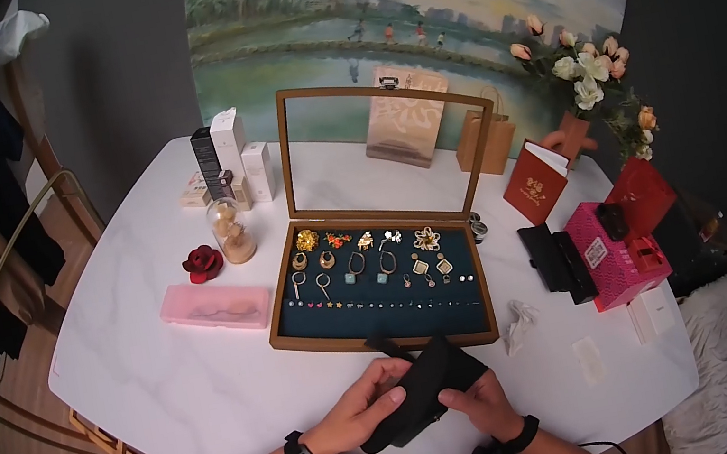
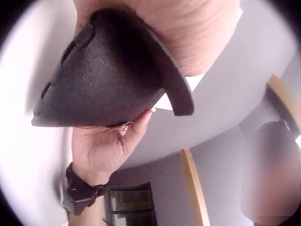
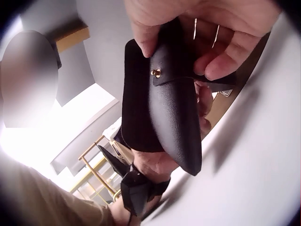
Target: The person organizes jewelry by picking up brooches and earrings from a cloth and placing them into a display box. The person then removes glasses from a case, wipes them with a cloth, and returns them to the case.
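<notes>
Both hands hold a black leather pouch (image 1: pixel 429 389) over the front of the table. My left hand (image 1: pixel 365 407) grips its left side, thumb on the near face. On the right side, my right hand (image 1: pixel 485 406) pinches the edge between thumb and fingers. In the right wrist view a gold stud (image 3: pixel 155 73) pokes through a slot in the pouch's strap, beside the right thumb. The left wrist view shows the pouch's open, curved side (image 2: pixel 103 75) with slits along one edge. Just beyond the hands stands a wooden jewellery box (image 1: pixel 384 350), its glass lid raised.
Earrings and brooches (image 1: pixel 388 257) fill the box's dark lining. Left of it are a pink case (image 1: pixel 215 307), a red fabric rose (image 1: pixel 203 262) and a glass dome (image 1: pixel 233 231). Crumpled plastic (image 1: pixel 521 326), black cases (image 1: pixel 558 264) and a pink box (image 1: pixel 614 257) lie right.
</notes>
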Demonstrator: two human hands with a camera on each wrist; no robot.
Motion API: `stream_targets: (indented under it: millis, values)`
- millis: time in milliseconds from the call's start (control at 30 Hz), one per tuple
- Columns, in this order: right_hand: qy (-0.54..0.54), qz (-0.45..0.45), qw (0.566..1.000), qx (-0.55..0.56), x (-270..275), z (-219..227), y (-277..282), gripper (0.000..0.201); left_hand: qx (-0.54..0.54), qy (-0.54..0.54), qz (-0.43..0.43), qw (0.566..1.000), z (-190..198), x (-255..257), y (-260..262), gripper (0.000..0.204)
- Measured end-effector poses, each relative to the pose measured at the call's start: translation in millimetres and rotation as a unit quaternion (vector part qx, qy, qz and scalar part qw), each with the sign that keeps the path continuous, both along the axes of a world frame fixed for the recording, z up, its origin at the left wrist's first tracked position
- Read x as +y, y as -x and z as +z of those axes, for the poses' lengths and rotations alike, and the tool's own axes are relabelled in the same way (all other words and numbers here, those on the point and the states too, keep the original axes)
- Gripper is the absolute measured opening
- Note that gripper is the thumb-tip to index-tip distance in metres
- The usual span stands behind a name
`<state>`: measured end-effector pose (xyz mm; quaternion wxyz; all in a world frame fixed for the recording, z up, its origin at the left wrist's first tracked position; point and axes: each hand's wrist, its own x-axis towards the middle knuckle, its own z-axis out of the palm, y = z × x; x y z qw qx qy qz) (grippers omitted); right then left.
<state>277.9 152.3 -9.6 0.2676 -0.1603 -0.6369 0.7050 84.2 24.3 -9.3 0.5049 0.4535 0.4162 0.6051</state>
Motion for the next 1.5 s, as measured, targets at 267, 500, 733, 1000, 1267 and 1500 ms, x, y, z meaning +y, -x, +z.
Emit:
stream_targets:
  millis: [267,500,733,1000,1267,1500]
  values:
    - [-0.036,0.0,0.999,-0.041,1,-6,-2,0.034,0.153,0.048,-0.075,0.984,-2,-3,8,0.046]
    - [0.018,0.014,1.0,-0.007,0,-12,-5,0.05,0.259,0.021,0.017,0.965,4,-2,3,0.04]
    - [-0.063,0.065,0.995,-0.038,-2,-19,-2,0.06,0.316,-0.015,0.091,0.944,6,-4,-1,0.04]
    - [0.012,0.016,1.0,0.023,3,-17,-6,0.046,0.173,-0.066,0.135,0.973,-4,-5,-5,0.03]
    - [0.154,0.064,0.98,0.107,18,-38,-20,0.045,-0.027,0.149,-0.015,0.988,-16,2,8,0.043]
    - [0.158,0.08,0.984,0.009,9,-16,-8,0.047,0.023,0.068,0.059,0.996,-14,2,6,0.029]
